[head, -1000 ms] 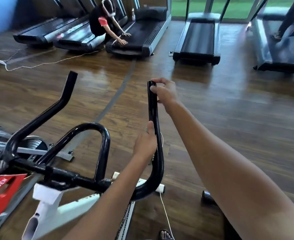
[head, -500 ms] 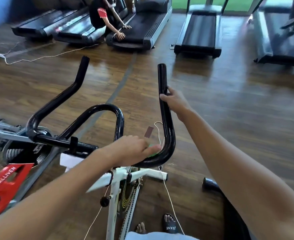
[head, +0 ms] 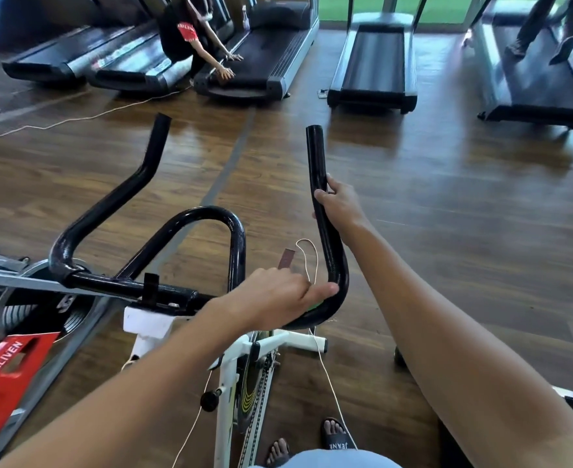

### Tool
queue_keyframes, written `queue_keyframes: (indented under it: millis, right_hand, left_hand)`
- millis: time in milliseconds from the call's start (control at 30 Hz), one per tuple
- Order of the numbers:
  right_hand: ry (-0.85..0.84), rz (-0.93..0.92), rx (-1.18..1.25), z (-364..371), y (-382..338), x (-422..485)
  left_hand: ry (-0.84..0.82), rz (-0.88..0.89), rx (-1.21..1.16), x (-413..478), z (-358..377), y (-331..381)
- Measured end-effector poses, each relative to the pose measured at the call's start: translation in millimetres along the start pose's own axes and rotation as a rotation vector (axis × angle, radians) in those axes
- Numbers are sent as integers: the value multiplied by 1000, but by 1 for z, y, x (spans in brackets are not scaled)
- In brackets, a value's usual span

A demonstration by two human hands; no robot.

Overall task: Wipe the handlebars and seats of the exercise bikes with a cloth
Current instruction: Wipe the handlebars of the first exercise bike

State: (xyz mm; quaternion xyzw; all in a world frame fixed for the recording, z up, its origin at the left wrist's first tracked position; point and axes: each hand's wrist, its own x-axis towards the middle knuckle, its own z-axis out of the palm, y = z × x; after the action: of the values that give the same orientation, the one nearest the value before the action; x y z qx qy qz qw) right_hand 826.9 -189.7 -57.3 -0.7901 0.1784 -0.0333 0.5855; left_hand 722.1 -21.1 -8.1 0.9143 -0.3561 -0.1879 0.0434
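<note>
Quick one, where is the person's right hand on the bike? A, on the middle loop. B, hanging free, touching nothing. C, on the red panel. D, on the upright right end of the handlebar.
D: the right hand has its fingers curled round the upright right end of the handlebar, above the bend that the left hand grips.

Open gap btwn centre loop [head: 207,212] & right bar [head: 315,153]; white cord [head: 316,261] hangs there.
</note>
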Motion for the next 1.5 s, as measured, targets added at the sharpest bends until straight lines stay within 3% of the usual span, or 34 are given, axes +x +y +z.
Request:
queue_keyframes:
  millis: [67, 233, 300, 400, 467, 667, 833, 933, 1100, 1267, 1367, 1500]
  right_hand:
    - [12, -7, -4, 2, 3, 3]
    - [13, 39, -85, -9, -23, -1]
    - [57, 8, -170, -16, -39, 2]
    - [165, -103, -238, -18, -60, 13]
    - [203, -161, -246, -16, -70, 20]
    - [272, -285, -204, -11, -88, 28]
    - [308, -285, -283, -14, -88, 34]
    - [324, -286, -279, -11, -88, 32]
    - [338, -275, -261, -7, -91, 32]
    - [318, -286, -300, -6, -95, 33]
    - [326, -265, -327, -5, -97, 31]
    - [340, -280, -340, -6, -100, 31]
  left_hand:
    - [51, -107, -277, 1, -8, -8]
    - [131, -416, -1686, 51, -35, -41]
    - [233, -425, -1931, 84, -44, -53]
    - [428, -395, -1977, 130, -56, -59]
    - [449, -393, -1958, 155, -61, -61]
    - [327, -299, -1896, 190, -88, -56]
    - [209, -201, -1874, 209, -107, -67]
    - [220, -174, -1886, 216, -111, -67]
    - [203, -193, -1959, 219, -66, -67]
    - [195, -210, -1930, 225, -95, -70]
    - [179, -248, -1879, 221, -68, -67]
    - [153, -256, -1974, 211, -74, -61]
